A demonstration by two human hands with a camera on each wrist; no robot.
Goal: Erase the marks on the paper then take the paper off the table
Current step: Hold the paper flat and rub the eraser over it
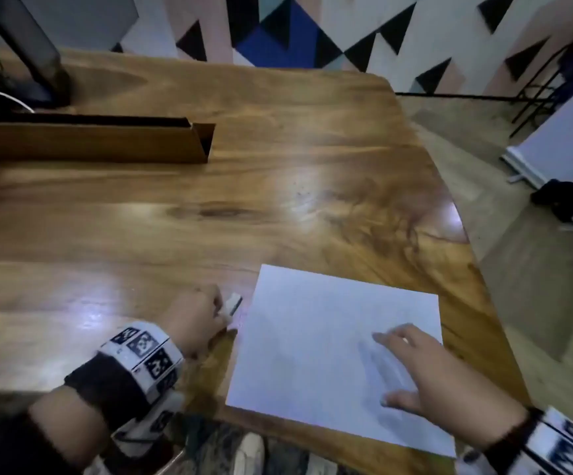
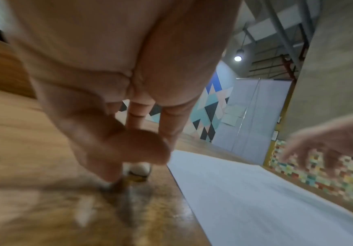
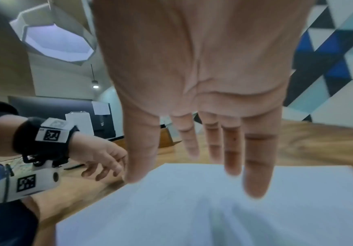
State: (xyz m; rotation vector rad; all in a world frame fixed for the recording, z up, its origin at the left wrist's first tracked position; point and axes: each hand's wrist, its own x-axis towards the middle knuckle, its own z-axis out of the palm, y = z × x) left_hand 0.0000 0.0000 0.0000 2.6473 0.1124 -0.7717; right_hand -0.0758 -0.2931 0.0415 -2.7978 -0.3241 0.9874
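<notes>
Over the paper (image 1: 333, 354) on the desk (image 1: 209, 207), the right hand (image 1: 425, 375) hovers, fingers (image 3: 255, 166) straight and spread; left hand (image 1: 196, 317) beside its edge, fingers curled around the eraser (image 1: 233, 304).

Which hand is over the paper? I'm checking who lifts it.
The right hand, fingers spread above the paper; the left hand is beside it at the eraser.
</notes>
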